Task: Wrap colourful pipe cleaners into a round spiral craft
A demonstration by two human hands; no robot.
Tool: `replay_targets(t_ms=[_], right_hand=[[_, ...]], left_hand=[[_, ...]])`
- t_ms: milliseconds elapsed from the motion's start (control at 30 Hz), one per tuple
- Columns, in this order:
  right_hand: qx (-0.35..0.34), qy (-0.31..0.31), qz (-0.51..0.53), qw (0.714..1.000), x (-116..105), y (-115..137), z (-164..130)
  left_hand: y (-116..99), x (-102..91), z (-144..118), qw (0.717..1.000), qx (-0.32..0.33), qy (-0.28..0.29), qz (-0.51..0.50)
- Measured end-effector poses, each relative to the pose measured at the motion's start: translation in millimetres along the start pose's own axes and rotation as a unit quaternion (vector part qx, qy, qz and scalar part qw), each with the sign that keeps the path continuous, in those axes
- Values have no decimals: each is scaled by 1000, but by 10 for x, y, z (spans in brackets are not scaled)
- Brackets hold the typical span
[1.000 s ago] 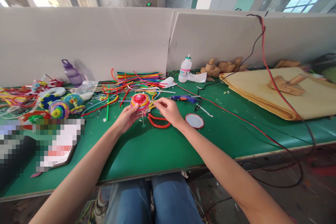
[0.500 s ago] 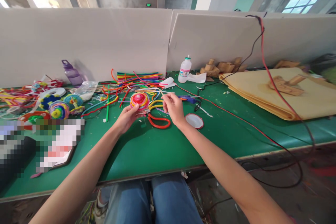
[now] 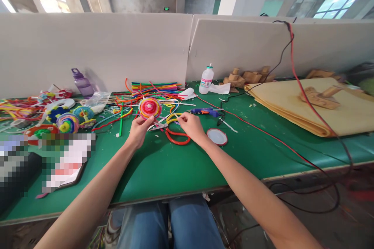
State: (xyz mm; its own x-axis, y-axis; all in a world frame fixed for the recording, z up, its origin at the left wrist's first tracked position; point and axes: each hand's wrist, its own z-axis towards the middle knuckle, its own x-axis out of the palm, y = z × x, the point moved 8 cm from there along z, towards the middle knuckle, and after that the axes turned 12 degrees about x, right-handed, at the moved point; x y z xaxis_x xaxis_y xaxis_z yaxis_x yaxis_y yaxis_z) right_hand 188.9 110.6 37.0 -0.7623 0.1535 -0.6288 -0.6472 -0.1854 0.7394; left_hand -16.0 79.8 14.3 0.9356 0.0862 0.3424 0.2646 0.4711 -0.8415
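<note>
Left hand (image 3: 139, 127): pinches coiled disc (image 3: 149, 108), raised above tabletop (image 3: 163, 167).
Right hand (image 3: 189, 125): fingers narrowed on yellow pipe cleaner (image 3: 173, 117).
Risk: scissors (image 3: 168, 131) lie directly below; a dropped disc could snag and uncoil.

At frame centre, above a green table (image 3: 163, 171), the left hand (image 3: 139, 129) holds up a coiled multicolour disc (image 3: 149, 108) while the right hand (image 3: 189, 126) pinches a yellow pipe cleaner (image 3: 173, 117) just beside red-handled scissors (image 3: 172, 134), with a glue gun (image 3: 204, 112) further right.
</note>
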Motion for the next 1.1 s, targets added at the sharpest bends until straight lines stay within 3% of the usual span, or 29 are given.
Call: replay_targets(t_ms=[100, 200, 400, 467, 533, 667, 1100], right_hand=[[-2, 12, -99, 995, 65, -27, -22], [-13, 13, -116, 993, 74, -8, -43], [-91, -66, 51, 992, -203, 205, -54], [-85, -31, 135, 987, -208, 219, -33], [-58, 46, 204, 976, -119, 211, -14], [-10, 150, 280, 948, 41, 198, -35], [-1, 190, 311, 931, 92, 236, -84]], left_hand=[[-11, -8, 7, 1000, 12, -1, 6], [-8, 1, 9, 1000, 13, 5, 1], [8, 73, -23, 999, -17, 33, -4], [24, 100, -42, 998, -32, 46, 0], [44, 130, -60, 997, -46, 63, 8], [62, 184, -85, 993, -59, 98, 13], [95, 168, -82, 992, -49, 112, 39]])
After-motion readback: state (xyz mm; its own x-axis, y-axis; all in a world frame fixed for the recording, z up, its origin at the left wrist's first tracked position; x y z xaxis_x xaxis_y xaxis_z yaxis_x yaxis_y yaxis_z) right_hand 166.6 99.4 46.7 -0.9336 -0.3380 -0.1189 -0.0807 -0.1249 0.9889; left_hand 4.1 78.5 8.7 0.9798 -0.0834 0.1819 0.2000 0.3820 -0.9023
